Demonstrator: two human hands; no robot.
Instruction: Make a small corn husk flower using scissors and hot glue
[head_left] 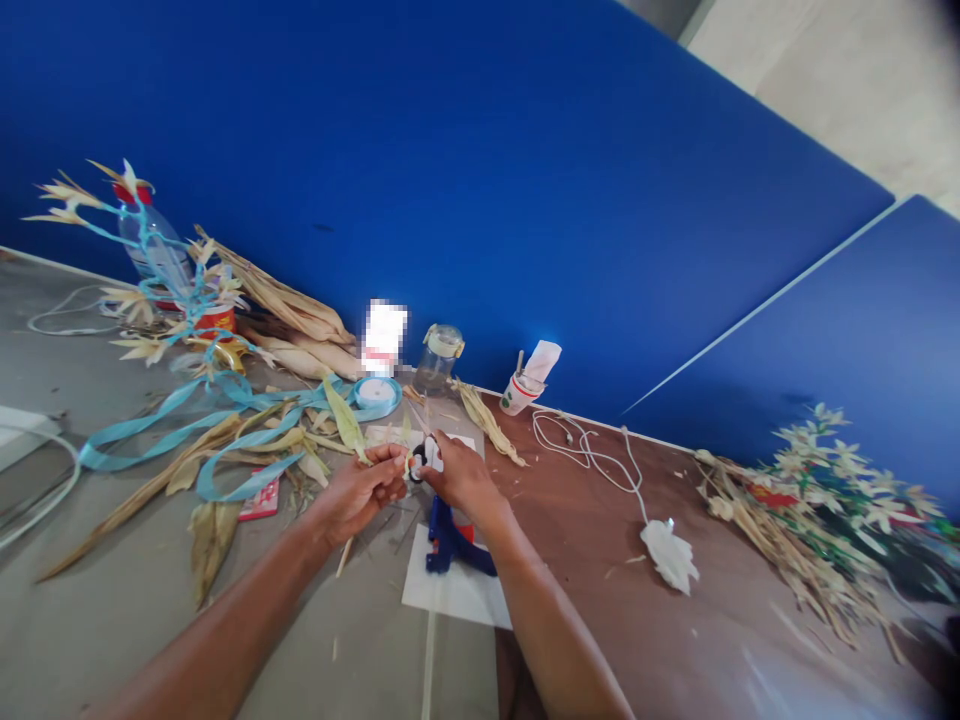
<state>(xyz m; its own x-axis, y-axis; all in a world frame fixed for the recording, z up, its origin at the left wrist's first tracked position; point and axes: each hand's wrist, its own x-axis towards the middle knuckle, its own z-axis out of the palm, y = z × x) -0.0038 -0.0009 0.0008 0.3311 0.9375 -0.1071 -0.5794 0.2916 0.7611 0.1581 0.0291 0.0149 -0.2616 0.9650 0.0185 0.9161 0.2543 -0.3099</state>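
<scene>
My left hand [362, 488] is closed in a pinch on a small pale piece of husk [409, 464]. My right hand [459, 472] is closed round a small black-and-white tool [430, 456], held against that piece. Both hands meet above the table, just beyond a blue glue gun [450, 545] that lies on a white paper sheet [450, 595]. Dried corn husks [217, 520] lie to the left of my left hand, with a light blue ribbon [187, 440] trailing across them from a ribbon spool [376, 393].
A plastic bottle [154, 245] holding ribbon-wrapped husk flowers stands at the back left. A glass jar [439, 358] and a paper cup [519, 392] stand by the blue wall. A white cable [592, 455] runs to a white husk flower [670, 555]. Finished flowers [825, 500] lie heaped at right.
</scene>
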